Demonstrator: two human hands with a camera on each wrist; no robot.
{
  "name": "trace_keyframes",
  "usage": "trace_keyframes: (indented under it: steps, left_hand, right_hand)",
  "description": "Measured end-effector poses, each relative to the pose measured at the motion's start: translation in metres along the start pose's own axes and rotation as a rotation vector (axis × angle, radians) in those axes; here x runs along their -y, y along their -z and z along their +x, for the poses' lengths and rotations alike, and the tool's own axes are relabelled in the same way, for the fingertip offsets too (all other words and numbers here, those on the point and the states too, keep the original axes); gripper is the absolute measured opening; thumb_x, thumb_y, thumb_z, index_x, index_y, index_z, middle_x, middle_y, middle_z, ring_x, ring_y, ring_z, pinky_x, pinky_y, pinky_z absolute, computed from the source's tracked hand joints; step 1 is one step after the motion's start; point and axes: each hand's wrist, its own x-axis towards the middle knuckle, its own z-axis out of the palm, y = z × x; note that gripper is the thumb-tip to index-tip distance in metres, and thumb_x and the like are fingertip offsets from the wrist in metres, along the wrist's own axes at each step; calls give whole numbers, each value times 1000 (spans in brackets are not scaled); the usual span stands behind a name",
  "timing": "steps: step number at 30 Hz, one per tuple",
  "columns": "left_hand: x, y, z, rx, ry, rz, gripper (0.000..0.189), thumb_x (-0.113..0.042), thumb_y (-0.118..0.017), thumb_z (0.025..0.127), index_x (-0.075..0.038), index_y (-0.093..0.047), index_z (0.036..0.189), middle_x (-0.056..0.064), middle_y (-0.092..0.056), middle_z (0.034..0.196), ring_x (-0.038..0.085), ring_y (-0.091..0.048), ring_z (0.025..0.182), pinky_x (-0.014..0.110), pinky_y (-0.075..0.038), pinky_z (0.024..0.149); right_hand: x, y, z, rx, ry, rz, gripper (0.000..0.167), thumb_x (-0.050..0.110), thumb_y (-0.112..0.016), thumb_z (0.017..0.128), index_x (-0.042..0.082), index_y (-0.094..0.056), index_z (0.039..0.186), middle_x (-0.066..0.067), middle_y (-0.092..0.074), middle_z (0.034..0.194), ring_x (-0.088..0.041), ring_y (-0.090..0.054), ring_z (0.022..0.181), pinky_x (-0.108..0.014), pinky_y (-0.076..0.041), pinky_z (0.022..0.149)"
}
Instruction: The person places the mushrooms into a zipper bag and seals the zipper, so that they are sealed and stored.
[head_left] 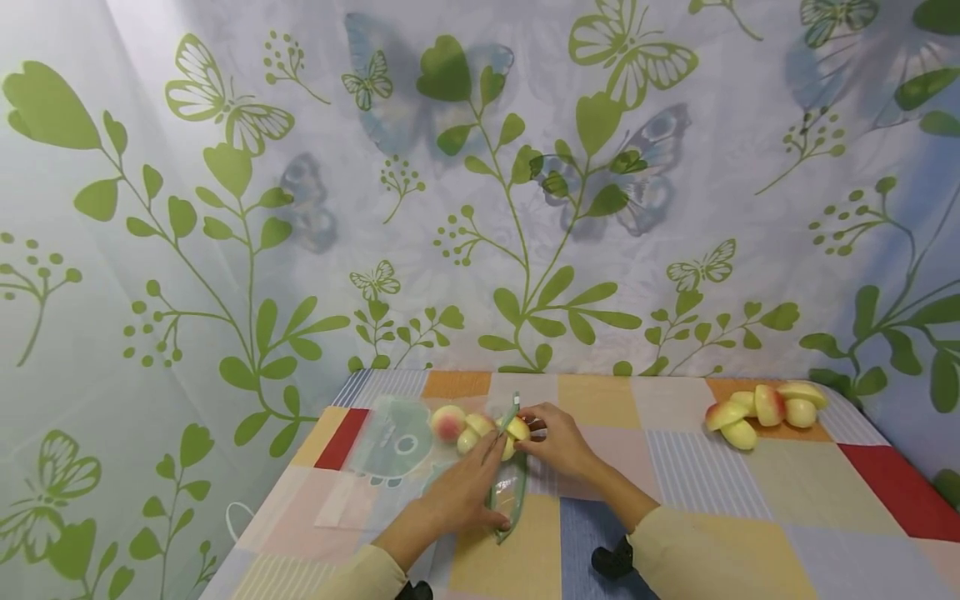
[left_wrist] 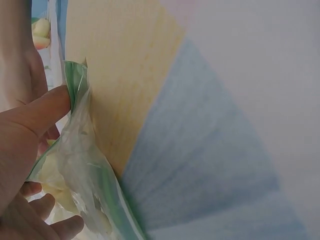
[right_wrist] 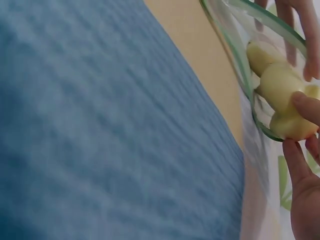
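Note:
A clear zip bag (head_left: 508,493) with green edges lies on the patchwork cloth, its mouth spread wide. My left hand (head_left: 465,487) grips the bag's rim; in the left wrist view the thumb (left_wrist: 42,114) presses the green strip (left_wrist: 75,82). At the opening, my right hand (head_left: 558,442) pinches a yellow fruit with a red blush (head_left: 517,428), peach-like in look. Several similar fruits (head_left: 448,422) sit in the bag, left of that hand. In the right wrist view, pale yellow fruits (right_wrist: 276,85) show inside the green rim, close to the right fingertips (right_wrist: 295,155).
A second group of yellow and red fruits (head_left: 768,408) rests at the table's right back. The bag's printed part (head_left: 390,442) spreads to the left. Behind the table (head_left: 712,483) hangs a curtain (head_left: 480,208) with leaves and butterflies.

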Motion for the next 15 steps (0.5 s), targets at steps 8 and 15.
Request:
trace_keyframes:
  steps: [8,15]
  left_hand:
    - [1,1,-3,-10,-15,-6,123,-46,-92,74,6,-22,161,24,-24,165,32,-33,149,38,-33,118]
    - [0,1,-4,-20,-26,16,124,-48,-92,74,6,-21,161,23,-25,165,32,-35,148,38,-35,116]
  right_hand:
    - [3,-10,2,-54,-62,-10,38,5,-91,78,5,-68,109,-3,-65,98,-25,-71,91,-29,-60,77]
    - [3,-17,-1,-67,-101,11,37,9,-92,78,2,-70,106,-3,-67,98,-23,-71,88,-29,-59,75]
